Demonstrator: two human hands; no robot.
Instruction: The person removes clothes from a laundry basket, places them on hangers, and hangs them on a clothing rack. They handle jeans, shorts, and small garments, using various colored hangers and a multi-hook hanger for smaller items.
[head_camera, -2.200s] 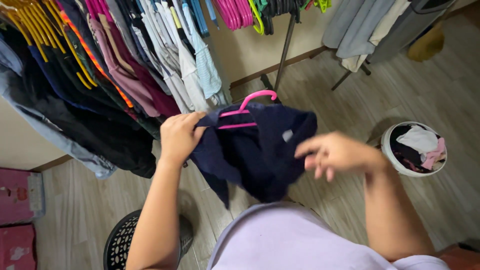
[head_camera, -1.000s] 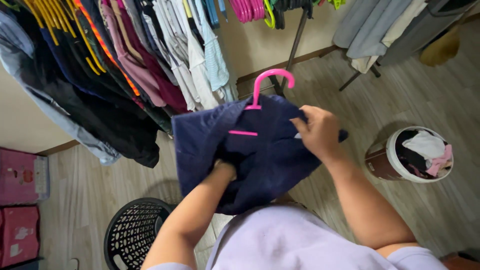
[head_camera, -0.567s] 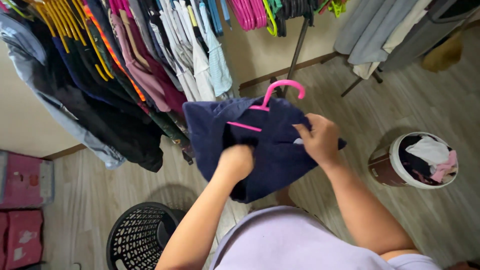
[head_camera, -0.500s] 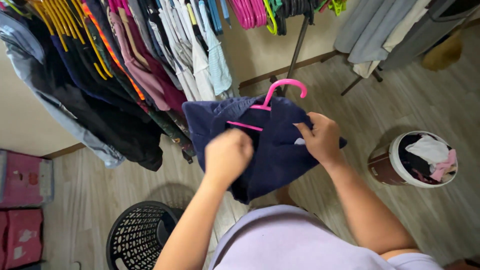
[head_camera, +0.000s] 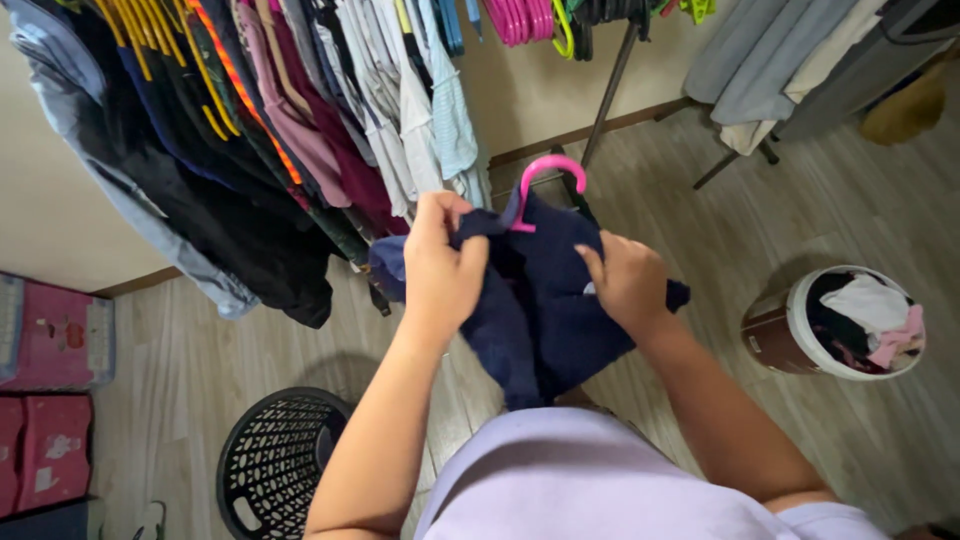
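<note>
A dark navy garment (head_camera: 540, 300) hangs in front of me on a pink plastic hanger (head_camera: 540, 178), whose hook sticks up above the cloth. My left hand (head_camera: 440, 265) grips the garment's upper left part near the hanger's shoulder. On the right side, my right hand (head_camera: 625, 285) pinches the fabric. The hanger's lower bar is hidden inside the cloth.
A rack of hung clothes (head_camera: 280, 110) on yellow and pink hangers fills the upper left. A black perforated basket (head_camera: 275, 465) stands on the wood floor at lower left. At the right stands a white bucket (head_camera: 790, 330) holding laundry. Pink boxes (head_camera: 55, 345) sit far left.
My left hand came out from the garment's underside and moved up to grip its upper left part. The garment is now bunched narrower around the hanger. My right hand kept its hold.
</note>
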